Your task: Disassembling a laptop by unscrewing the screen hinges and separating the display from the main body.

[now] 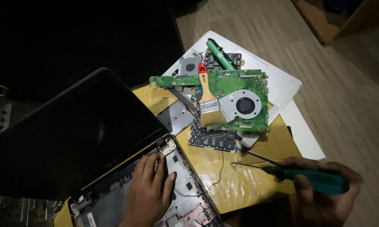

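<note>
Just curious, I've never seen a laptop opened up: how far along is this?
Done: the green circuit board and keyboard lie out on the pile. In hand: the left hand presses the stripped laptop base; the right hand grips a screwdriver. Left: the screen is still attached.

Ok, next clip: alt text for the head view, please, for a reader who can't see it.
A person's left hand presses flat on an opened laptop base while the right hand holds a green screwdriver over a yellow table. Behind, a green motherboard with a fan, a paintbrush on it, sits atop a loose keyboard and white panels.
</note>
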